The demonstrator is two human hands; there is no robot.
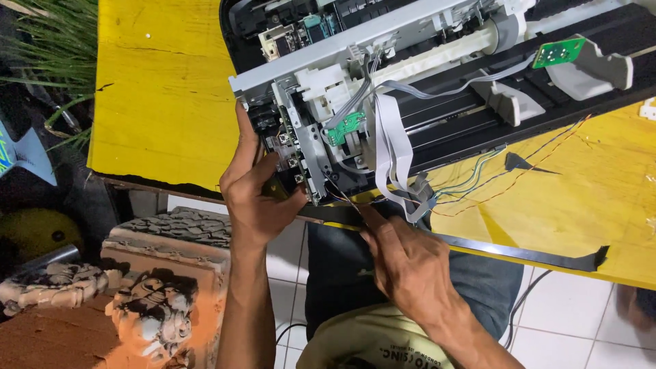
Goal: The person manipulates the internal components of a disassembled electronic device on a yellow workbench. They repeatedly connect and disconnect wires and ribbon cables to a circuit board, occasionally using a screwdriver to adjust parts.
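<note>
Two hands at the near end of an opened printer (410, 82), lying slantwise across the yellow tabletop (164, 89), long axis running from lower left up to upper right. Left hand (256, 191) closed around the near-left corner of the printer frame, thumb up along the side, fingers under the small board with buttons. Right hand (410, 263) lower and to the right, fingers pinched together near the thin coloured wires (478, 184) and the grey ribbon cables (393, 154) hanging off the tabletop edge; cannot tell for sure whether something is really gripped between the fingertips. Wires directly above the right hand, so nearer to it than to the left. Small green circuit board (345, 128) just above, between both hands.
</note>
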